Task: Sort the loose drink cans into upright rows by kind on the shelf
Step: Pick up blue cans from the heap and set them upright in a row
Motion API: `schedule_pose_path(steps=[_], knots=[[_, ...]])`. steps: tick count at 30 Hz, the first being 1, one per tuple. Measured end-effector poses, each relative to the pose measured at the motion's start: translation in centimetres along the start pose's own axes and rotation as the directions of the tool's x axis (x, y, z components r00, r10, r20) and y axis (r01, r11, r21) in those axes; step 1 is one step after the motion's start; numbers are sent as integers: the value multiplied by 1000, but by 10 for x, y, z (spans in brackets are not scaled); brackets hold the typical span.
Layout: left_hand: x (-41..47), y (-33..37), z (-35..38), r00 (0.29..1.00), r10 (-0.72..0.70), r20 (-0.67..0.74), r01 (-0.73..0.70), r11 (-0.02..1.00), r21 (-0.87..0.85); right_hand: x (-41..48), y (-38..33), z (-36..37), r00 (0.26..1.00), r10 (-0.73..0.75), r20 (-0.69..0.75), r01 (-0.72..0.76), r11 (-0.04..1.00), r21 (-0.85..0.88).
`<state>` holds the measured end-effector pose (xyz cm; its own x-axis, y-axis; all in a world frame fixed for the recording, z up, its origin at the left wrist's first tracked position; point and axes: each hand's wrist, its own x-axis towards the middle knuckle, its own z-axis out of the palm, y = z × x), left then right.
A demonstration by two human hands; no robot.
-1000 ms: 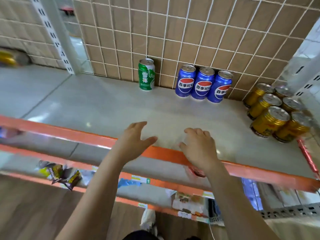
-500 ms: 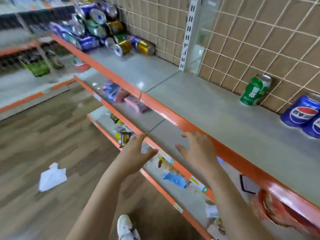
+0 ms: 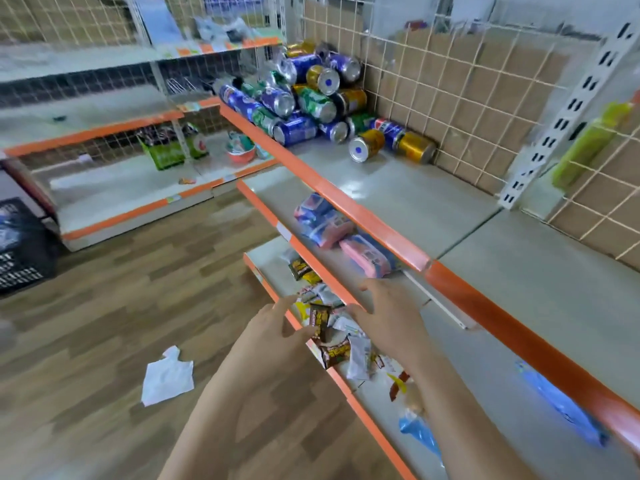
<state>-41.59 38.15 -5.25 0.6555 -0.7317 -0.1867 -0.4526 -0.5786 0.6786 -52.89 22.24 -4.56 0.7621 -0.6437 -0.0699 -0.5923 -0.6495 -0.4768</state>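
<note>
My hands are both empty: the left hand [image 3: 273, 327] and the right hand [image 3: 388, 313] hang in front of me with fingers spread and loosely straight, gripping nothing. They hover over the lower tiers, above a scatter of snack packets [image 3: 329, 344], and touch nothing that I can make out.

The work sits ahead and to the left. A pile of cans [image 3: 308, 98], blue, green and gold mixed, lies heaped in the far corner of the top shelf [image 3: 408, 199], against the wire grid backing [image 3: 467, 98]. None that I can make out stands upright. Two strays lie on their sides at the near foot of the heap: a gold can [image 3: 367, 146] with its base towards me, and a second gold can [image 3: 417, 147] close to the grid.

I judge this to be the reach between placements: hands free, heading for a pick. The heap is well out of arm's range from here, so the next move calls for stepping along the orange shelf lip [image 3: 367, 220] first. I'd take the near gold strays, one per hand, since they lie apart from the stack and lifting them should not set the others rolling. Each needs turning upright before it is set down.
</note>
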Motion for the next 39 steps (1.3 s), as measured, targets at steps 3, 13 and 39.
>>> schedule_pose_path(steps=[3,13,39], knots=[[30,-11,-15,1000,-25,-14,25,1000,-6,37,-16,5,999,-39,19,39,999,-10],[158,-22,-68,993,-98,-62,96,995,-25,205,-60,13,981,-192,7,191,979,65],[468,-122,-274,997,31,-67,-30,1000,8,521,-208,0,865,-85,-495,97,995,-3]])
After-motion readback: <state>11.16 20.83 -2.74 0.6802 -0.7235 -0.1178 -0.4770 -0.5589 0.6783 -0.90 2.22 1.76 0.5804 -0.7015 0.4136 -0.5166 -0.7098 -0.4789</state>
